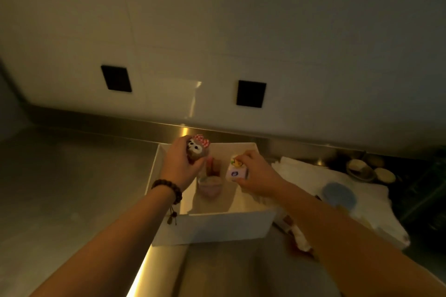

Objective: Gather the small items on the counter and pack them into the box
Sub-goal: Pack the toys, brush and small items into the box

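A white open box (212,226) stands on the steel counter in front of me. My left hand (177,166) holds a small brown bear toy with a red checked bow (198,148) over the box's far left part. Over the right side of the box, my right hand (255,171) grips a small pale cube-shaped item with a purple mark (236,172). Inside the box lie a pinkish round cup (209,187) and a reddish item (213,166). A dark bead bracelet (169,188) circles my left wrist.
A white cloth (337,200) with a blue round object (339,194) on it lies right of the box. Small round dishes (369,170) sit at the far right by the wall. Two black wall sockets (251,93) are on the backsplash. The counter extends left.
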